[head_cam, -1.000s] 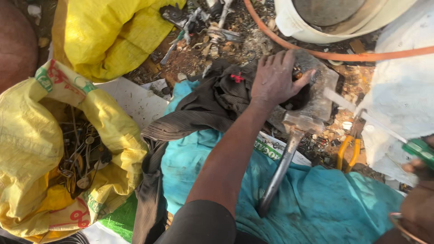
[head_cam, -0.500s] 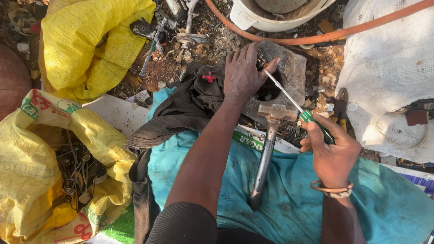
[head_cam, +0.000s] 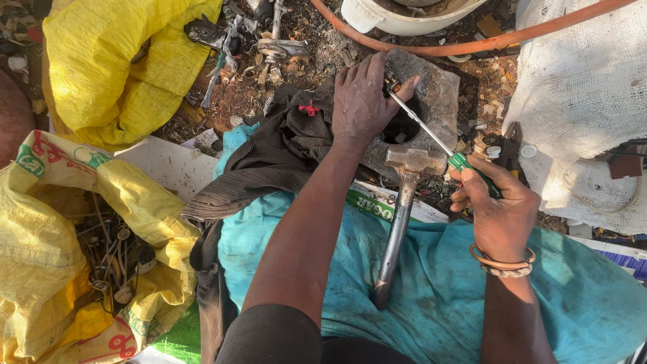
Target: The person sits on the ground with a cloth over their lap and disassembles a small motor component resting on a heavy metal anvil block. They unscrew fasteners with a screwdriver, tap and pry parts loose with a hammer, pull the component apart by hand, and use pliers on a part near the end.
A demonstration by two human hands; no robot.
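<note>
A teal cloth lay nearest, rumpled and dusty, spread under both forearms. On it rested a hammer, its dull steel handle running up from the cloth to a blunt, rust-brown head that sat against the near edge of a grey metal block. That block was the middle of everything: a thick, rough, pitted slab with a dark round hole in it.

Just right of the hammer's head, the right hand was closed in a fist round the green handle of a screwdriver, fingers wrapped tight, a copper-coloured bangle on the wrist. The thin bright shaft slanted up and left across the block's hole, and its tip reached the left hand. The left hand lay flat on the block's left side, fingers curled over the far edge, thumb and forefinger nipping something small at the screwdriver's tip; I could not tell what it was.

Left of the block, a dark ribbed cloth bunched against it. Further left sat a yellow woven sack, open, with tangled wire and scrap inside, and a second yellow sack beyond it. Right of the block stood a white coarse-woven sack. Beyond the block ran an orange hose over littered dirt, with a white tub past it.
</note>
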